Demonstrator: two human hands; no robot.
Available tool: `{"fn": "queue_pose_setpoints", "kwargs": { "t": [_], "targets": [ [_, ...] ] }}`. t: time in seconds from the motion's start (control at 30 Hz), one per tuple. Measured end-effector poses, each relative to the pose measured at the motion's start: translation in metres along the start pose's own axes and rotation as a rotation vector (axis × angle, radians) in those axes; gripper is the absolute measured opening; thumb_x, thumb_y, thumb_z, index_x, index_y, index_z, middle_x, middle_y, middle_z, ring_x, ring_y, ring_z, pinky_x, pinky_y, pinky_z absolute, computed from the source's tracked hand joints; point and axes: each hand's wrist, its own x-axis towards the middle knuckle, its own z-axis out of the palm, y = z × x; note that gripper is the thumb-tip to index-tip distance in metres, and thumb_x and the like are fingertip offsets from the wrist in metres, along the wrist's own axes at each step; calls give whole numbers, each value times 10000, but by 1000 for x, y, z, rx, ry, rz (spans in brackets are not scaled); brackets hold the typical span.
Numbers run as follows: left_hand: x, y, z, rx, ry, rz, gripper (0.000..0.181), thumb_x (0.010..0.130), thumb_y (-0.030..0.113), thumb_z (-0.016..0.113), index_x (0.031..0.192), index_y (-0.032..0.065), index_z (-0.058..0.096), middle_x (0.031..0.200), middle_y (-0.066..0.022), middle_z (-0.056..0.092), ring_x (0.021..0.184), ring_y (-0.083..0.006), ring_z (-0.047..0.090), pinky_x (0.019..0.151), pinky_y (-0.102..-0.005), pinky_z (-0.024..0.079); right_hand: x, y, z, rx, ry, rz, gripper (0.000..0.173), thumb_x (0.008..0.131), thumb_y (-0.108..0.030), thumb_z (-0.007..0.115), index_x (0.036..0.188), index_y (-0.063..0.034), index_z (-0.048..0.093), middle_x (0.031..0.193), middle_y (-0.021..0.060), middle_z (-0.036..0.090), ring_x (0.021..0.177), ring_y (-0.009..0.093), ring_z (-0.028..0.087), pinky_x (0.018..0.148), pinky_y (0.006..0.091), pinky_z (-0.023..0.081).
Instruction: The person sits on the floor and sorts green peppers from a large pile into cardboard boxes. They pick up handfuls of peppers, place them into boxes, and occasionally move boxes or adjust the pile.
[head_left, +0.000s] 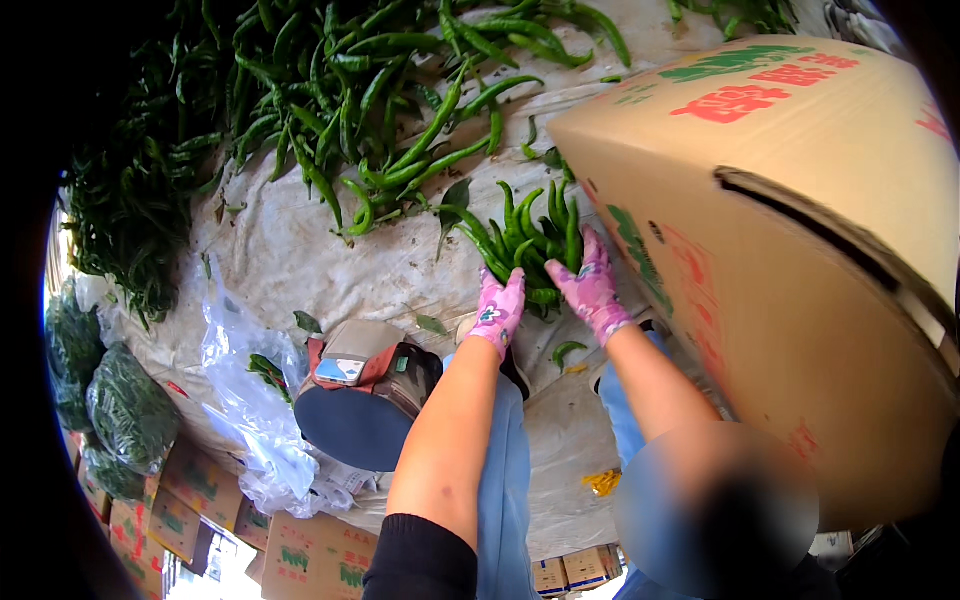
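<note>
Between my two hands is a bunch of long green chili peppers (525, 236), tips pointing away from me. My left hand (498, 306), in a pink flowered glove, cups the bunch's near left side. In a matching glove, my right hand (594, 285) presses its right side, fingers curled around the outer peppers. The bunch is just over a dirty pale cloth (277, 240) on the ground; I cannot tell whether it touches. A single small green pepper (568, 352) lies on the cloth near my feet.
A large printed cardboard box (675, 247) stands close on my right. Ahead spreads a heap of green peppers (360, 97). To my left are a round stool (360, 427) with a phone (339, 370) on it, a clear plastic bag (247, 360) and filled bags (131, 401).
</note>
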Motion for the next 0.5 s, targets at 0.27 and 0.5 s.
{"fn": "queue_pose_setpoints", "kwargs": {
  "t": [0.27,0.5],
  "targets": [
    [-105,23,-48,263,-237,-35,507,868,319,502,1266,16,423,1209,-200,497,1107,-299,487,931,-371,390,-192,-108,-150,328,-311,-172,365,787,-238,567,1097,-58,502,1011,162,532,917,325,539,783,411,457],
    [-335,162,-61,249,-184,369,204,870,121,541,1006,-26,578,948,-106,608,812,-154,577,787,-272,452,-338,-125,-394,458,37,-341,207,819,-184,543,985,-62,575,892,79,613,848,244,601,728,349,498]
  ]
}}
